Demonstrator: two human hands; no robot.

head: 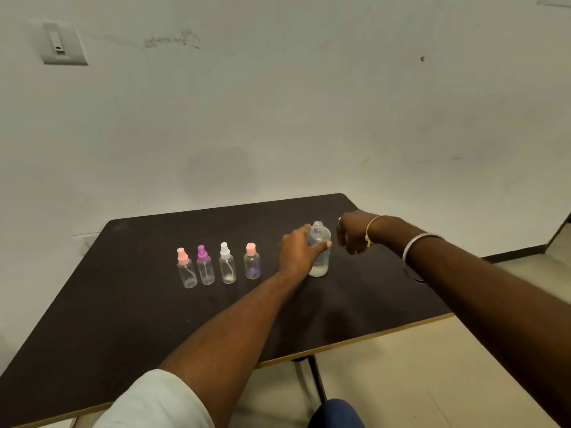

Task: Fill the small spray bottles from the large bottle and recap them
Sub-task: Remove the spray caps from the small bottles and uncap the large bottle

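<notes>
Left hand (298, 250) grips the uncapped large bottle (322, 263) near the counter's (154, 319) far-right corner; right hand (352, 233) is curled, can't tell if it's holding anything.

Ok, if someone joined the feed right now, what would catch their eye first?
The left hand grips the uncapped large bottle, which stands right of centre on the dark table. The right hand is curled just beside the bottle's open neck. To their left stands a row of four small capped bottles: pink sprayer, purple sprayer, white sprayer and pink-capped bottle.
</notes>
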